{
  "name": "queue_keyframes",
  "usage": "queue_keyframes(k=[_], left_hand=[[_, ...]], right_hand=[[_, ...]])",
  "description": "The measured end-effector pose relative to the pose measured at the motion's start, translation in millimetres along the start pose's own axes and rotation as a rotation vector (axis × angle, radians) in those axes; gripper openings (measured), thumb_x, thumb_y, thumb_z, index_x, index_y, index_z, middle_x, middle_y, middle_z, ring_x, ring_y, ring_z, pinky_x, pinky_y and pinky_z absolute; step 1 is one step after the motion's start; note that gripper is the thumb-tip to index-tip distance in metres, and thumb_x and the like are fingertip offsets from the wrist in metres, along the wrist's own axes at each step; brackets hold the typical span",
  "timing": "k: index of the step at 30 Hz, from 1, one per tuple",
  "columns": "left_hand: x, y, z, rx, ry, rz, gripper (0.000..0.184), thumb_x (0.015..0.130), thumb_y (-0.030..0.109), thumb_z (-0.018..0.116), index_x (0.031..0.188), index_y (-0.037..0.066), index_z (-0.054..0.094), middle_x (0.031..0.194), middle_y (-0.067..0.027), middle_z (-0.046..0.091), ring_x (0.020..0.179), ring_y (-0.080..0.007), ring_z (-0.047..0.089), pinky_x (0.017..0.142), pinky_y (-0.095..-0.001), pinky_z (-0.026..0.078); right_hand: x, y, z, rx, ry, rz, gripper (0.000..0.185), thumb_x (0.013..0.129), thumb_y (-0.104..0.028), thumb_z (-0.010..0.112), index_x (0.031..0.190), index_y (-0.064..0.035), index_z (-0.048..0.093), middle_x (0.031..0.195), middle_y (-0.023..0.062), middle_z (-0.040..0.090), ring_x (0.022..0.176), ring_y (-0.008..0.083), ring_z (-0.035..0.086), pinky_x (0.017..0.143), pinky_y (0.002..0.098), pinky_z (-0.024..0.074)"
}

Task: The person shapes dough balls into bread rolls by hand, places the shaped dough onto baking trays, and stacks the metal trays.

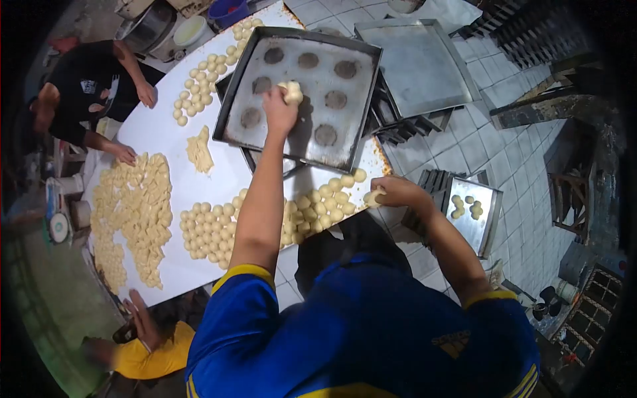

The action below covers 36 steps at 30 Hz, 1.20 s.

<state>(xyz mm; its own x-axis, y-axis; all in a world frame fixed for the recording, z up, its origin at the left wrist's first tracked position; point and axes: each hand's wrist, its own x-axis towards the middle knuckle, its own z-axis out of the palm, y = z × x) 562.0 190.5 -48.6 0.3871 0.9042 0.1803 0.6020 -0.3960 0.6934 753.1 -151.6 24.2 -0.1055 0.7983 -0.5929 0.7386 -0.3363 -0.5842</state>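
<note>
My left hand (280, 114) reaches over a large metal baking tray (292, 147) and is closed on a small cluster of pale dough balls (291, 93). Dark round marks dot the bottom of this tray. At the table's right edge, my right hand (399, 192) is closed around a piece of dough (375, 197), partly hidden by the fingers. Between my arms, rows of round dough balls (308, 214) lie along the near side of the white table (182, 268). I cannot tell how many balls either hand holds.
More dough balls (199, 86) and a big spread of cut dough pieces (136, 212) lie on the table. Another tray (421, 66) rests on stacked trays at right; a smaller tray (488, 225) holds dough clusters. Two people work at left, one in black (86, 79), one in yellow sleeves (156, 355).
</note>
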Motion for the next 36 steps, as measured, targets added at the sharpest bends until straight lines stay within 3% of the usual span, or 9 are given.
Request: queue_keyframes(k=[3,7,12,14,20,23,25,28,36], left_hand=[[-15,-42,29,0.156,-0.295,0.045,0.051,0.082,0.014,0.070,0.131,0.008,0.060,0.144,-0.0297,0.047,0.128,-0.0486,0.050,0.105,-0.0548,0.042],[-82,9,-36,-0.017,0.183,0.088,0.073,0.079,0.010,0.072,0.147,0.005,0.047,0.142,-0.0304,0.047,0.130,-0.0464,0.047,0.110,-0.0536,0.041],[-163,-30,-34,-0.282,0.473,-0.564,0.073,0.088,0.017,0.075,0.149,0.000,0.039,0.141,-0.0236,0.046,0.126,-0.0354,0.051,0.109,-0.0477,0.044],[-167,-38,-34,-1.167,0.301,-1.071,0.074,0.089,0.025,0.076,0.150,0.003,0.039,0.140,-0.0198,0.047,0.124,-0.0314,0.055,0.107,-0.0459,0.047],[-137,-96,-3,-1.408,-0.013,-1.007,0.043,0.091,0.032,0.069,0.123,0.010,0.050,0.123,-0.0100,0.053,0.108,-0.0292,0.060,0.099,-0.0476,0.052],[-127,-90,-7,-1.187,0.002,-1.065,0.020,0.093,0.027,0.066,0.105,0.013,0.059,0.098,-0.0074,0.060,0.083,-0.0184,0.061,0.062,-0.0351,0.055],[-127,-70,-18,-1.191,-0.046,-1.039,0.014,0.096,0.023,0.058,0.092,0.010,0.060,0.084,-0.0037,0.063,0.079,-0.0189,0.063,0.067,-0.0334,0.056],[-129,-81,-13,-1.396,-0.286,-0.850,0.023,0.090,0.016,0.059,0.107,0.001,0.065,0.109,-0.0130,0.073,0.104,-0.0282,0.070,0.095,-0.0421,0.057],[-226,65,-39,-1.143,-0.297,-0.907,0.018,0.073,0.007,0.064,0.091,0.003,0.060,0.090,-0.0114,0.066,0.087,-0.0286,0.068,0.090,-0.0423,0.059]], right_hand=[[-42,-49,-56,0.102,0.092,-0.045,0.034,0.086,-0.023,0.067,0.116,-0.0095,0.069,0.107,0.0197,0.069,0.104,0.0398,0.066,0.090,0.0458,0.0521],[-25,-102,-93,0.057,0.658,-0.201,0.035,0.090,-0.023,0.067,0.122,-0.0096,0.067,0.113,0.0185,0.067,0.103,0.0385,0.066,0.092,0.0457,0.0520],[119,-90,-106,0.035,0.855,-0.271,0.045,0.092,-0.022,0.070,0.136,-0.0122,0.063,0.126,0.0207,0.059,0.109,0.0428,0.064,0.095,0.0467,0.0538],[151,-77,-105,-0.105,0.905,-0.231,0.053,0.096,-0.022,0.068,0.146,-0.0144,0.055,0.139,0.0225,0.050,0.112,0.0434,0.065,0.098,0.0431,0.0549],[29,-88,-70,0.572,0.914,-0.217,0.052,0.098,-0.021,0.069,0.148,-0.0131,0.053,0.146,0.0195,0.049,0.117,0.0309,0.067,0.099,0.0388,0.0546],[-12,-31,9,0.687,0.920,-0.156,0.046,0.099,-0.017,0.069,0.142,-0.0091,0.056,0.129,0.0140,0.062,0.109,0.0215,0.068,0.091,0.0351,0.0551],[-63,-17,53,0.823,0.861,0.079,0.043,0.099,-0.017,0.069,0.139,-0.0073,0.057,0.130,0.0111,0.064,0.110,0.0197,0.065,0.096,0.0369,0.0531],[-113,3,116,0.809,0.990,0.068,0.035,0.100,-0.022,0.068,0.131,-0.0064,0.063,0.123,0.0091,0.069,0.116,0.0205,0.064,0.102,0.0391,0.0501],[-189,47,176,1.302,1.170,0.188,0.068,0.099,-0.044,0.071,0.152,-0.0081,0.047,0.145,0.0173,0.058,0.134,0.0289,0.057,0.111,0.0399,0.0445]])
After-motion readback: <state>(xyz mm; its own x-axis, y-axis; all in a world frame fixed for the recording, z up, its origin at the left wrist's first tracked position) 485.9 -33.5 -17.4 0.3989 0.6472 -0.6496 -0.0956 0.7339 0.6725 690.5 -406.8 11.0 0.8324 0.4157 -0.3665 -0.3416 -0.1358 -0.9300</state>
